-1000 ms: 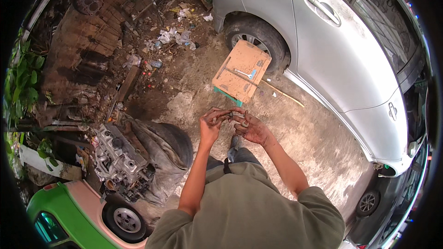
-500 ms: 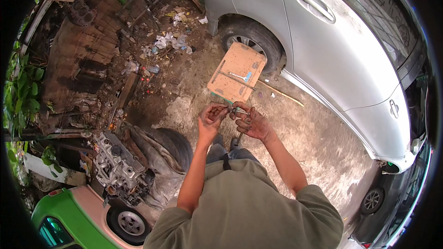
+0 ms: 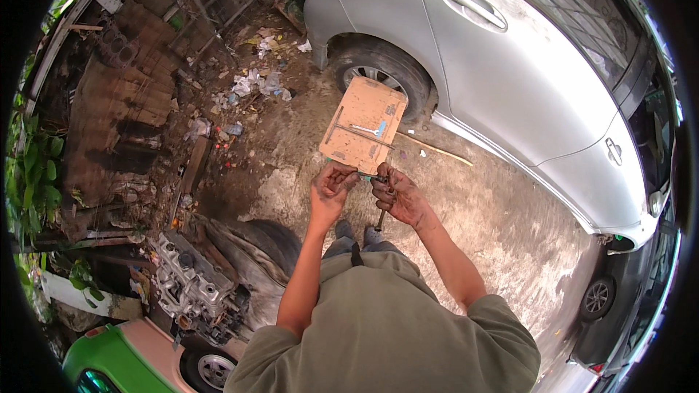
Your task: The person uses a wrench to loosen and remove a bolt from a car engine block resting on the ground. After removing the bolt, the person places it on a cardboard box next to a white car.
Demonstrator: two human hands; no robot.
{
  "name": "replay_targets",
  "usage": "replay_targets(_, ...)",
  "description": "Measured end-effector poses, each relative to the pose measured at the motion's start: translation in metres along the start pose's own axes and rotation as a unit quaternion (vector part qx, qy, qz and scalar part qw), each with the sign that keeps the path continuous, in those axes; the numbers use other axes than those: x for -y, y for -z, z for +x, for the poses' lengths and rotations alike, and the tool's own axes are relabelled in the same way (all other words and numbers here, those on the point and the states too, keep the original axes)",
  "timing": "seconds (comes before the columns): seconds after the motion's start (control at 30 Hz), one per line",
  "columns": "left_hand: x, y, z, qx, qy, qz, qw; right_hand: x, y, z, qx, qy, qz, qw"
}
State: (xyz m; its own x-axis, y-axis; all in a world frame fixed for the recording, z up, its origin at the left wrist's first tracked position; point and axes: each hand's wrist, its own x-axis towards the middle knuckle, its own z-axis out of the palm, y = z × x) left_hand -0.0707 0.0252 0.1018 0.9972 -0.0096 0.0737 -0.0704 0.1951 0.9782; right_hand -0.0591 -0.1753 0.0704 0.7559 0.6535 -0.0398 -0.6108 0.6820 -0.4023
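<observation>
My left hand [image 3: 334,188] is closed in a pinch, fingertips at one end of a small, thin dark piece [image 3: 368,175] that spans the gap to my other hand. What this piece is, I cannot make out. Close by on the right, my right hand [image 3: 399,196] is curled shut around a slim metal rod [image 3: 381,217], which points down below the fingers and ends in a wider tip. Most of the rod is hidden in the palm. Just beyond both hands stands a worn orange-brown board [image 3: 354,108], bearing an open-end wrench [image 3: 366,130] and a dark T-shaped bar [image 3: 370,141].
A silver car [image 3: 502,65] fills the right side, its rear wheel [image 3: 378,76] behind the board. A greasy engine [image 3: 193,284] sits at lower left near a green and pink vehicle [image 3: 109,356]. Litter [image 3: 255,84] and planks lie at left; a thin stick [image 3: 444,149] lies on the concrete.
My right hand has turned and closed more tightly, and the rod now hangs more visibly below it. My left hand keeps its pinch. The whole view has shifted slightly.
</observation>
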Motion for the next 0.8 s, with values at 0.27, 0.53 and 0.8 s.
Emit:
replay_targets(0.27, -0.002, 0.005, 0.001, 0.028, 0.003, -0.015, 1.0, 0.014, -0.027, -0.005, -0.154, 0.055, -0.226, 0.96)
replay_targets(0.53, -0.024, 0.0, 0.011, 0.022, -0.072, 0.0, 0.997, 0.025, -0.039, 0.001, -0.182, 0.14, -0.369, 0.9)
replay_targets(0.8, -0.048, 0.017, 0.036, 0.069, -0.145, 0.151, 0.975, 0.015, -0.036, 0.028, -0.151, 0.123, -0.235, 0.952)
